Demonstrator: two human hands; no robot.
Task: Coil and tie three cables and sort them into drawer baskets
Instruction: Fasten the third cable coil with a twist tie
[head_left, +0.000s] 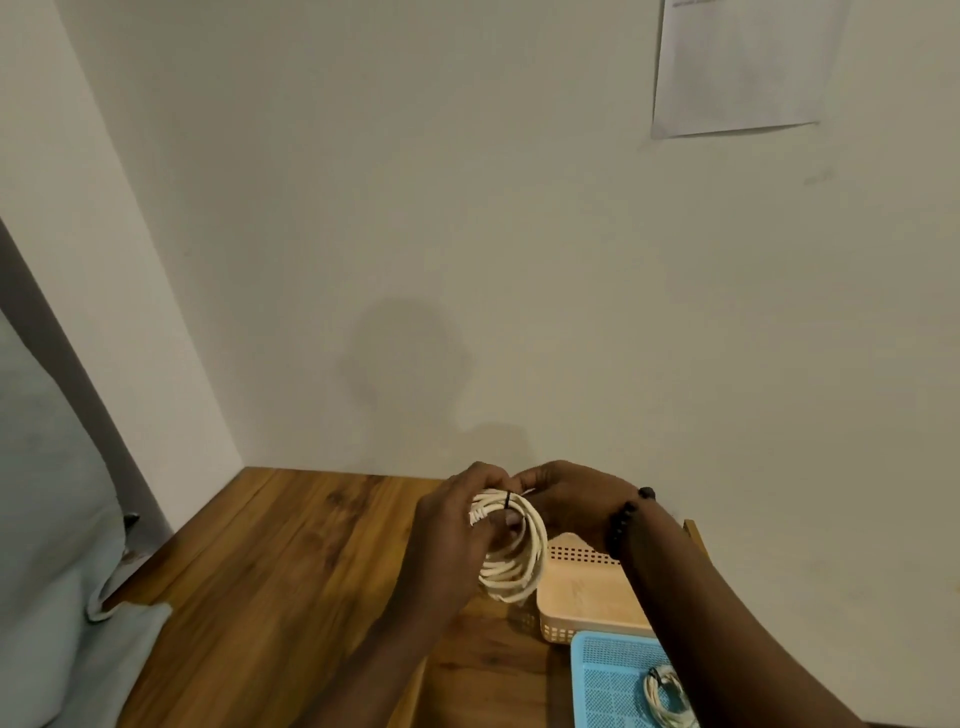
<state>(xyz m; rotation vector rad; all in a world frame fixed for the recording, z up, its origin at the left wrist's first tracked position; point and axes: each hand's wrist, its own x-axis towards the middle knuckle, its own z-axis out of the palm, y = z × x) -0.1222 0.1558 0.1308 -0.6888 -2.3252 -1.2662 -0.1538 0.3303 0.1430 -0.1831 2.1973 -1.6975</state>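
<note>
1. A blue basket (597, 675) of perforated plastic sits nearest, at the bottom right edge of the view; a small white coiled cable (667, 699) with a dark tie lies on its mesh floor, partly hidden by the right forearm.
2. Just beyond and touching it stands a peach basket (582, 592), also perforated, with rounded corners.
3. Both baskets rest on a wooden table (291, 561) with a glossy plank grain; its left half lies bare up to the wall.
4. Above the peach basket's near left corner, both hands hold a white cable coil (511, 558), round and multi-looped, with a thin black tie (506, 500) at its top.
5. The left hand (457, 525) grips the coil's left side, fingers curled through the loops.
6. The right hand (566, 501), a beaded bracelet (626, 522) at its wrist, pinches at the tie.
7. A plain wall (467, 234) carries a sheet of paper (743, 62).
</note>
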